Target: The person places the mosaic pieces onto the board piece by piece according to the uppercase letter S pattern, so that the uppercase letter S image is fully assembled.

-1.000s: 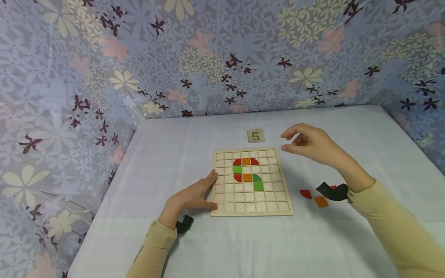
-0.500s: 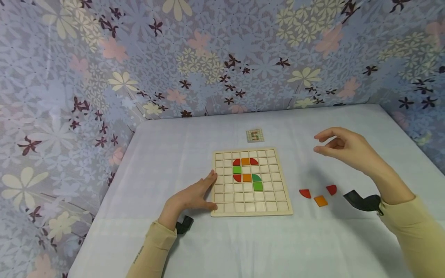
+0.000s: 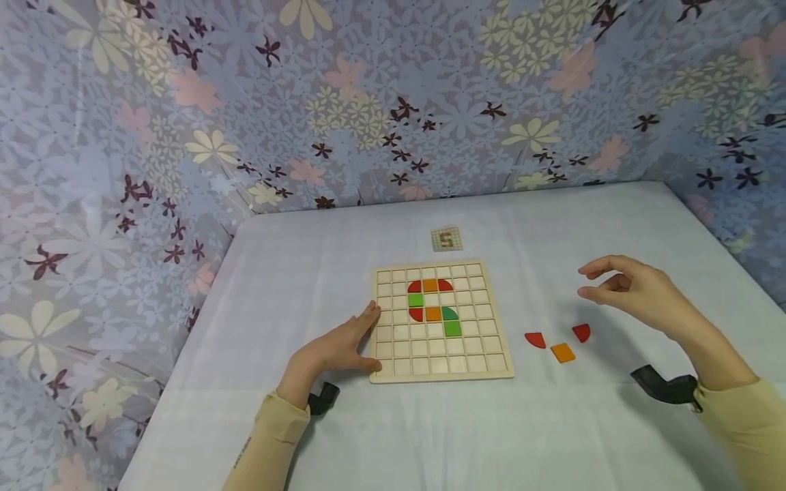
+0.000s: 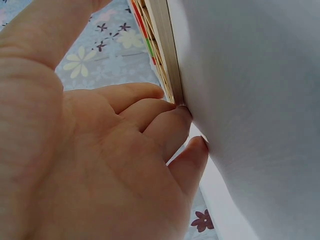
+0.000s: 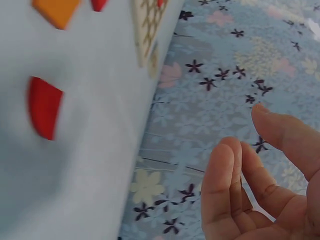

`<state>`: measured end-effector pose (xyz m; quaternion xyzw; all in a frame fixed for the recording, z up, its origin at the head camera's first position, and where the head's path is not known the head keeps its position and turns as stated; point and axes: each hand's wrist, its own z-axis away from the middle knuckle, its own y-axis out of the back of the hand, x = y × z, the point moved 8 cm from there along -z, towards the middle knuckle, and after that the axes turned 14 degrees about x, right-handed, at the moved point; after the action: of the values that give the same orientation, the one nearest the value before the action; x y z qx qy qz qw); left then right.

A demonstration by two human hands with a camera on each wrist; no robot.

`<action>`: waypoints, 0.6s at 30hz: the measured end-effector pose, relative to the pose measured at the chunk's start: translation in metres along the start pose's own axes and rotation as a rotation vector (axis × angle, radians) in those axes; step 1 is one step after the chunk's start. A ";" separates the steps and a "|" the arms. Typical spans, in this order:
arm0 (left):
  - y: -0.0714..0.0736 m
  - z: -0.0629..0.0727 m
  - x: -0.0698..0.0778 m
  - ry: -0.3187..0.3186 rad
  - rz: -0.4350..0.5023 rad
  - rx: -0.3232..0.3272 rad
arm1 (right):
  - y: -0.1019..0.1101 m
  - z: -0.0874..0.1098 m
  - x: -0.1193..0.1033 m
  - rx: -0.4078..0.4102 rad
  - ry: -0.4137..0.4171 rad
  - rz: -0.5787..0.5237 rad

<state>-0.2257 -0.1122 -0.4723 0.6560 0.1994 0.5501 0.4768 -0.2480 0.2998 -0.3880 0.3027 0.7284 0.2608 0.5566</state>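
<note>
A square wooden grid board (image 3: 417, 365) lies on the table, with red, orange and green tiles set in its cells in a curved shape. My left hand (image 3: 334, 349) rests against the board's left edge, thumb and fingers spread; in the left wrist view the fingertips (image 4: 181, 111) touch the board's side. To the right of the board my right hand (image 3: 638, 293) hovers above the table, fingers loosely bent with a gap to the thumb and nothing between them. Below and left of it lie a red quarter-round tile (image 3: 581, 333), an orange square tile (image 3: 562, 352) and another red quarter-round tile (image 3: 535, 339).
Behind the board lies a small pattern card (image 3: 446, 239) with an S-like figure on a grid. A pale cloth (image 3: 295, 259) covers the table. Flowered fabric (image 3: 368, 102) rises behind and at the sides. Black straps (image 3: 663, 385) hang at both wrists.
My right hand has moved from beside the board's upper right corner to the right and nearer me, uncovering the far red tile. My left hand has stayed at the board's edge.
</note>
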 end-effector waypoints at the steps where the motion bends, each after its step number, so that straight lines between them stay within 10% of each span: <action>1: 0.000 0.000 0.000 -0.002 -0.002 0.002 | -0.002 0.002 0.003 -0.002 -0.001 -0.001; 18: -0.001 0.000 -0.002 -0.016 -0.002 0.006 | -0.033 0.028 0.040 -0.102 -0.050 -0.003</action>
<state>-0.2261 -0.1131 -0.4738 0.6618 0.1976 0.5437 0.4769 -0.2337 0.3080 -0.4447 0.2794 0.7007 0.2891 0.5894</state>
